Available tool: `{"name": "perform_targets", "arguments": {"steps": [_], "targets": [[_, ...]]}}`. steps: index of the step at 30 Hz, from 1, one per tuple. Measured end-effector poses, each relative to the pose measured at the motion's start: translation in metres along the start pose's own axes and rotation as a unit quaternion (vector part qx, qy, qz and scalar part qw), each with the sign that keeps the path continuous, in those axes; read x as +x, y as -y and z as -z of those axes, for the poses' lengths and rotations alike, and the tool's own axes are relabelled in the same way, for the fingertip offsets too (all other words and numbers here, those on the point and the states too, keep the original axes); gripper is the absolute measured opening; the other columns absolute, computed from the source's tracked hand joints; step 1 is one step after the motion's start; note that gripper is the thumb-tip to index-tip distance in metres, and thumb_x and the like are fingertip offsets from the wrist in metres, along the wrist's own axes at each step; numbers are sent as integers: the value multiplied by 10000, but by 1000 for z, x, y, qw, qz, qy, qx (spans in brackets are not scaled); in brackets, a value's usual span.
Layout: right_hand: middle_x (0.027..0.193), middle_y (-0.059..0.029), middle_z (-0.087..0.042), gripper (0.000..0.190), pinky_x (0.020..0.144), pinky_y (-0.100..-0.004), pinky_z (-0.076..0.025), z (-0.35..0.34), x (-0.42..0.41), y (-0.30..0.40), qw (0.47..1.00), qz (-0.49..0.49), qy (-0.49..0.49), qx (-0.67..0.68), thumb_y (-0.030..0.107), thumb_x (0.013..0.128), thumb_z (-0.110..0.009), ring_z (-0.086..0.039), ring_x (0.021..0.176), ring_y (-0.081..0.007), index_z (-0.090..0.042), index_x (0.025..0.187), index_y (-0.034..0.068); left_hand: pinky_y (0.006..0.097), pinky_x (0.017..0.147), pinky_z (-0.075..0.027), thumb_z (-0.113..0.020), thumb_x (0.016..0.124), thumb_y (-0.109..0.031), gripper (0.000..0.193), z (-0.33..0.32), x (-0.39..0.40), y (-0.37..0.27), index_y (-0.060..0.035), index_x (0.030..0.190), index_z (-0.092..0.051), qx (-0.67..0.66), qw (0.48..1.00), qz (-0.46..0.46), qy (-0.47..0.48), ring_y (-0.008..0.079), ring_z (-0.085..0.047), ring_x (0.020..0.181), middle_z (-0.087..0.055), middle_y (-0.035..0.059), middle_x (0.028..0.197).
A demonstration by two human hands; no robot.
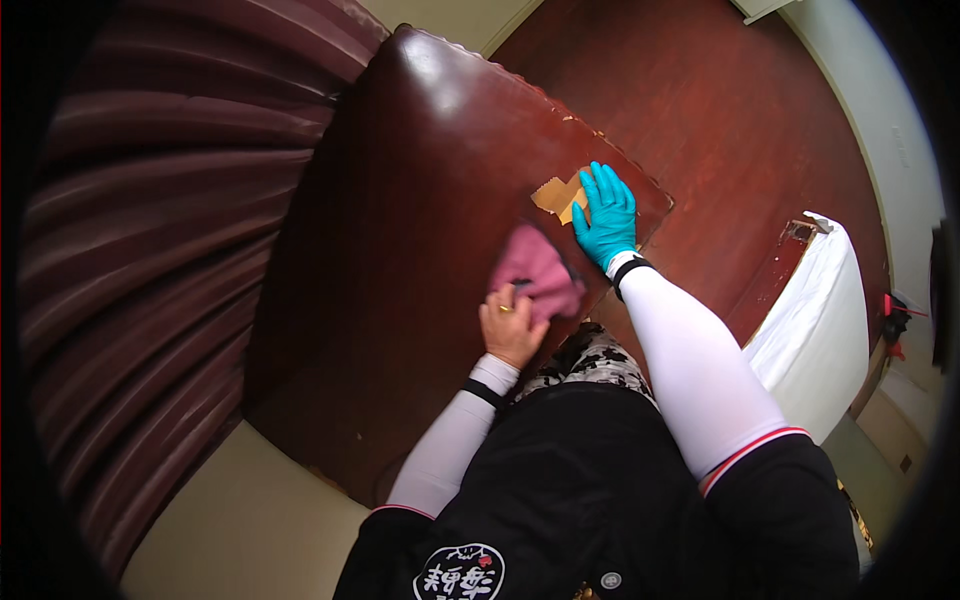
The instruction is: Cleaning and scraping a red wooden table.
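My left hand [512, 330], bare and with a ring on one finger, grips a pink cloth [534, 271]. The cloth is blurred and lies against a glossy dark red wooden tabletop [420, 195]. In a teal glove, my right hand [609, 214] rests flat, thumb apart from the fingers, near the worn edge of the top. Beneath its thumb and fingertips are pieces of brown adhesive tape or paper [555, 198] with jagged ends; the glove hides part of them.
Pleated maroon curtains [180, 225] hang along the left side. A reddish floor [720, 112] extends beyond the chipped table edge. To the right stands a red wooden piece [780, 281] partly covered with white cloth [817, 322]. Small red and black objects [895, 322] are farther right.
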State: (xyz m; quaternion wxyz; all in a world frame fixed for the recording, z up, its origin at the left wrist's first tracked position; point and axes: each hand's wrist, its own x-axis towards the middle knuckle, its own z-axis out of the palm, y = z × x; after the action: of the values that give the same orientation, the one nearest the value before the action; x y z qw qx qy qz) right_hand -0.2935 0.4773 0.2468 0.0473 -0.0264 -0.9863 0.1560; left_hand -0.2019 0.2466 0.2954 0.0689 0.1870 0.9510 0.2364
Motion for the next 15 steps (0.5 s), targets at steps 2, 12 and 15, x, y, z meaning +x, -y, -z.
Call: {"name": "perform_targets", "arguments": {"steps": [2, 12, 15], "targets": [[1502, -119, -328, 575, 1121, -445, -217, -1, 0, 2, 1000, 0, 2, -5, 294, 877, -559, -296, 1395, -276, -413, 1396, 96, 467, 856, -381, -732, 643, -312, 341, -3, -3, -4, -93, 865, -595, -7, 1000, 3, 1, 346, -464, 1071, -503, 142, 1188], [1487, -107, -356, 589, 1114, -435, -226, -2, 3, 8, 1000, -1, 2, -7, 302, 877, -553, -307, 1387, -272, -401, 1411, 106, 501, 933, -439, -654, 778, -244, 387, 114, 117, 249, -33, 1092, -573, 177, 873, 396, -222, 403, -541, 1072, -577, 197, 1197], [1485, -103, -359, 587, 1111, -433, -230, 4, -1, -6, 1000, -18, 4, -20, 301, 874, -554, -313, 1382, -272, -406, 1408, 106, 501, 929, -459, -623, 803, -180, 538, 122, 157, 233, -28, 1297, -473, 154, 834, 478, -229, 402, -559, 1071, -602, 224, 1142]]}}
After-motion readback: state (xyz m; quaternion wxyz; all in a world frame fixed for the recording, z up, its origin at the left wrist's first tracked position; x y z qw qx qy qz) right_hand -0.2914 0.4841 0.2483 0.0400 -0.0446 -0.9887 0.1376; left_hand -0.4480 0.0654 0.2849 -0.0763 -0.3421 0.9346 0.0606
